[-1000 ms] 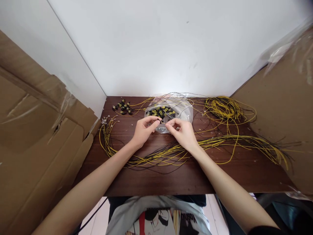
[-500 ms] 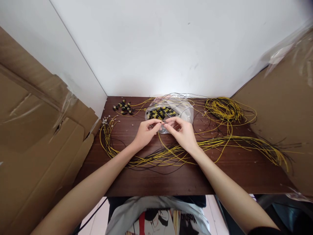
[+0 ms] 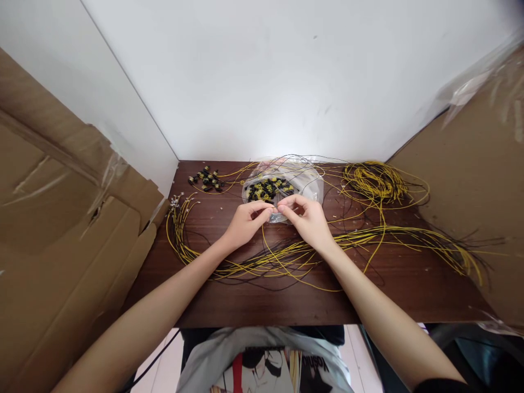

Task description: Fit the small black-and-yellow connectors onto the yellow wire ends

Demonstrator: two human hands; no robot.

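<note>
My left hand (image 3: 246,224) is closed in a pinch, and a yellow wire (image 3: 266,244) hangs from its fingertips and curves down to the table. Facing it, my right hand (image 3: 308,219) also pinches, its fingertips a small gap from the left ones. A thin piece of wire spans that gap; its exact end is too small to make out. Just behind the fingers lies a clear plastic bag (image 3: 313,188) holding many black and yellow connectors (image 3: 262,191). Under my wrists runs a long bundle of yellow and black wires (image 3: 241,268).
More connectors (image 3: 210,180) lie loose at the back left. A coil of yellow wire (image 3: 370,183) sits at the back right. White terminal ends (image 3: 176,202) tip the bundle on the left. Cardboard (image 3: 82,218) flanks the brown table (image 3: 266,311) on both sides, with a white wall (image 3: 262,82) behind.
My right hand has shifted slightly right, widening the gap between the fingertips. The hanging yellow wire has moved, and its loop now reaches lower and nearer the table's front.
</note>
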